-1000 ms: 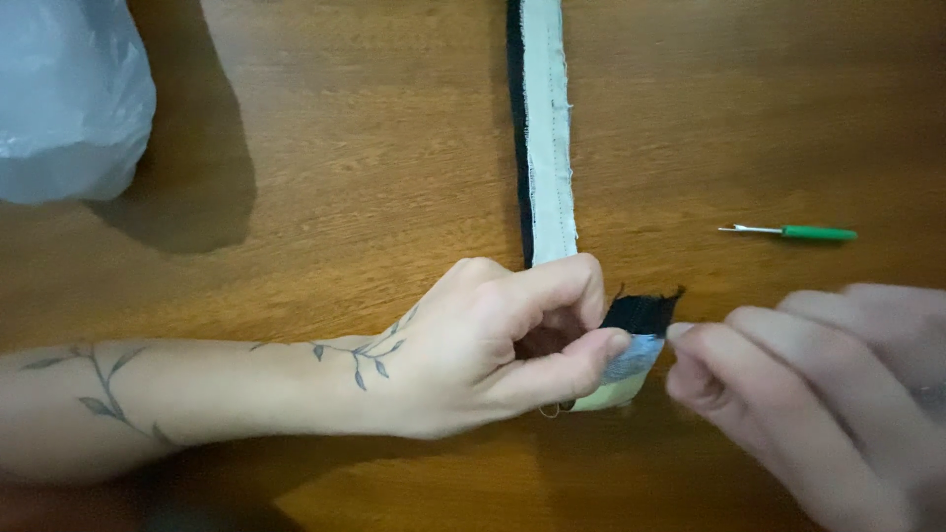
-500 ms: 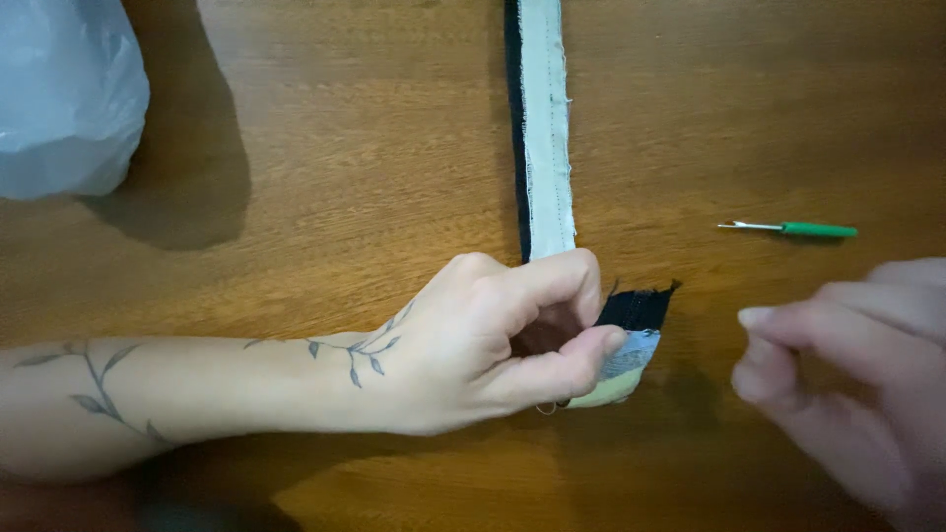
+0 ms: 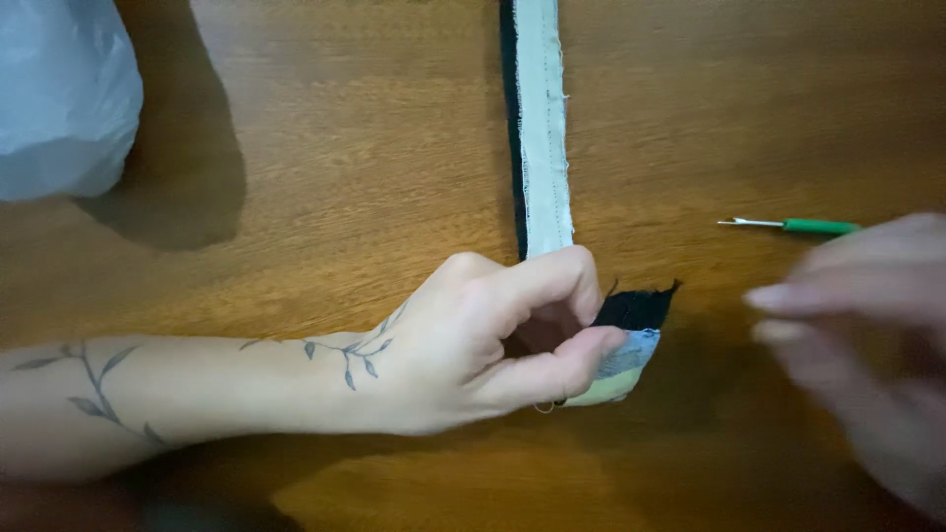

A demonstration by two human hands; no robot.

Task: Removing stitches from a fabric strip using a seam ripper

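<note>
Pinching the folded near end of a fabric strip (image 3: 544, 148), the person's left hand (image 3: 473, 345) has thumb and forefinger clamped on it, pressing it to the wooden table (image 3: 325, 158). Just right of the pinch a black frayed corner (image 3: 639, 307) and a pale printed flap (image 3: 623, 369) stick out from under the thumb. Right hand (image 3: 867, 335) hovers blurred to the right of the grip, clear of the cloth, fingers loosely spread and holding nothing I can see. Step looks like holding the strip's end down for seam work. Any next move would call for the left pinch staying firm and the free hand fetching a tool. Beyond the right hand, a green-handled seam ripper (image 3: 788, 226) lies untouched. From the pinch the cream strip with its dark edge runs straight away to the far edge. Far left, well apart, a translucent plastic bag (image 3: 59, 99).
</note>
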